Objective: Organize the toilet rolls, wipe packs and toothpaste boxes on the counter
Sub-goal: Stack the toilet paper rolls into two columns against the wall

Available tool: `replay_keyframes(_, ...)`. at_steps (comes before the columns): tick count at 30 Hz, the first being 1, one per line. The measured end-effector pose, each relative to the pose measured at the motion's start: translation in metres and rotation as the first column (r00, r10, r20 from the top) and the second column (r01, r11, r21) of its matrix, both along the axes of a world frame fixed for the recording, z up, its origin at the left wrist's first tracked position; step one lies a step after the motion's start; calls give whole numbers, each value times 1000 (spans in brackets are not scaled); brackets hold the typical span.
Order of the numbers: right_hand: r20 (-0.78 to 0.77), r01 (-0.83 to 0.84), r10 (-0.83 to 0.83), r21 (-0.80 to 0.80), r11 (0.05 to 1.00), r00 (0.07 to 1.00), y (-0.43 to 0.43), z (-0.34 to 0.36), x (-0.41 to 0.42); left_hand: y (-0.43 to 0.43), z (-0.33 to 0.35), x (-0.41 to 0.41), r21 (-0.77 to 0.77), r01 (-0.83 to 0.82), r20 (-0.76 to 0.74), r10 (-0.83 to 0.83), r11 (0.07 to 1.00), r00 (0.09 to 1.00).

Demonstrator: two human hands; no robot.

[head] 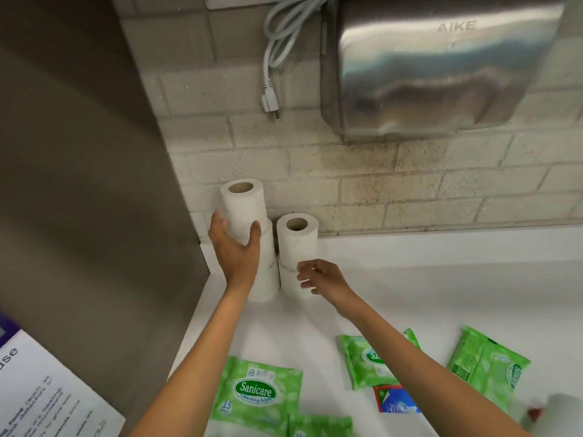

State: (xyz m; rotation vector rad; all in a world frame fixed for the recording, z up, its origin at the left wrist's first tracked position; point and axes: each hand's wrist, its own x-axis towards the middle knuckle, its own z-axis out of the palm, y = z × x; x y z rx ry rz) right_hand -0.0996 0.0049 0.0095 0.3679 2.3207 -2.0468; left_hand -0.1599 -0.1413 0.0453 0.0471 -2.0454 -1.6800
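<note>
Two roll stacks [268,257] sat cornered; left hand [235,244] gripped the top roll [243,206], probably squaring it, right hand [318,277] hung loose, empty, beside shorter stack [296,244].

A steel dryer [441,64] hangs on the brick wall [410,184], with a white cord [284,33] beside it, its plug dangling free. A grey panel [79,152] and a printed notice [41,389] stand to the left.

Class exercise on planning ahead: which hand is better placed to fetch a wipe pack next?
Likely right: the right hand holds nothing, while the left hand grips the top toilet roll.
</note>
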Motion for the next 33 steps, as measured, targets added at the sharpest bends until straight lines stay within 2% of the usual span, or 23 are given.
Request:
replay_keyframes(2,-17,19,-19,5,1000,1000,7,3,13,13,-7,27,25,45,-7,-44,999,999)
replay_keyframes(6,-46,95,-94,31,995,995,31,11,50,46,-21,75,13,306,130,-305,952,943)
replay_keyframes(9,-60,180,-175,101,978,983,59,12,86,74,-31,106,33,494,290,-481,869,827)
replay_keyframes(13,-55,336,-331,178,925,942,104,4,139,116,-46,146,53,678,471,-617,733,631)
replay_keyframes(15,-59,431,-431,243,869,901,128,0,169,138,-52,165,81,739,551,-648,669,527)
replay_keyframes(18,-69,538,-549,333,774,833,160,-3,213,167,-59,192,101,792,615,-663,602,426)
replay_keyframes(22,-39,653,-704,413,635,709,190,-12,261,194,-67,222,137,835,656,-681,532,326)
replay_keyframes(26,20,687,-797,495,532,603,202,-33,285,210,-74,247,170,858,682,-686,484,252)
replay_keyframes(29,100,718,-834,460,523,543,202,-45,294,217,-80,258,120,881,695,-672,459,256)
replay_keyframes(33,245,700,-788,363,615,564,204,-60,299,222,-82,262,74,893,710,-653,443,265)
